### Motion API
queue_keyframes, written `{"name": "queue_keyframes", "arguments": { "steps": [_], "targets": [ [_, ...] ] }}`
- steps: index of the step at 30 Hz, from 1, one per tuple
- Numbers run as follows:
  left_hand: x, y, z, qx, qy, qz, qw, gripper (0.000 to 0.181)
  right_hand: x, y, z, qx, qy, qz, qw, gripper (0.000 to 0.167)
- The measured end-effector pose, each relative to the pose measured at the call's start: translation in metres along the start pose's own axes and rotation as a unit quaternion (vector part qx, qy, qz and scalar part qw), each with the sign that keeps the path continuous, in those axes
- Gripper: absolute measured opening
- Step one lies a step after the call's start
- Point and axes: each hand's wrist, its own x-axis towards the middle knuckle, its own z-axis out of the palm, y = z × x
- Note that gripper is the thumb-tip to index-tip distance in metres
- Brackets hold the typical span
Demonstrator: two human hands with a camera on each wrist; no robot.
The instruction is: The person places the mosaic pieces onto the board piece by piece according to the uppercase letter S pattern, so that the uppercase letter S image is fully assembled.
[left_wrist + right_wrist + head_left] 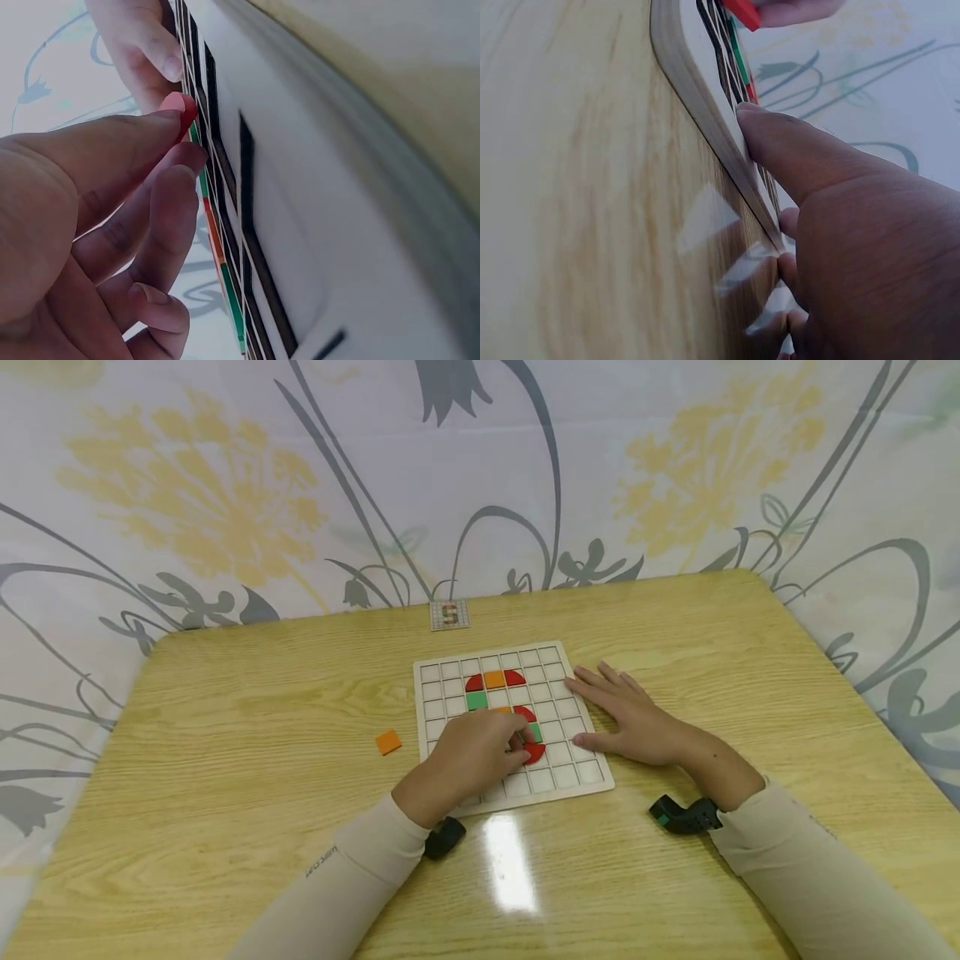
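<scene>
My left hand [480,747] is over a white gridded board [585,774] and pinches a red rounded tile [535,752] between thumb and fingers. In the left wrist view that red tile [180,109] is tilted up at the board's surface. Beyond it, a green tile [536,732], another red tile [524,714], an orange tile [494,679] and a green tile [476,701] lie in grid squares. Some squares are hidden under my left hand. My right hand [637,722] rests with spread fingers at the board's right edge, its thumb touching the rim in the right wrist view.
A loose orange square tile [387,742] lies on the wooden table [247,760], left of the board. At the table's back edge is a small card [450,615] with a gridded coloured pattern. A patterned cloth [480,460] hangs behind.
</scene>
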Motion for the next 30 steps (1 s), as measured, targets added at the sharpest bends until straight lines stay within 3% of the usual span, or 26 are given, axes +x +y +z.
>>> {"name": "queue_keyframes", "arguments": {
  "steps": [16,30],
  "targets": [
    [-0.0025,-0.0002,-0.0021,0.016,-0.015,0.004,0.9997,0.013,0.0,-0.0023,0.0008,0.001,0.001,-0.003,1.0,0.081],
    [-0.0001,0.0002,0.002,0.04,0.001,0.024,0.9989,0.009,-0.0009,-0.0009,0.0016,-0.001,0.002,-0.004,1.0,0.08]
  ]
}}
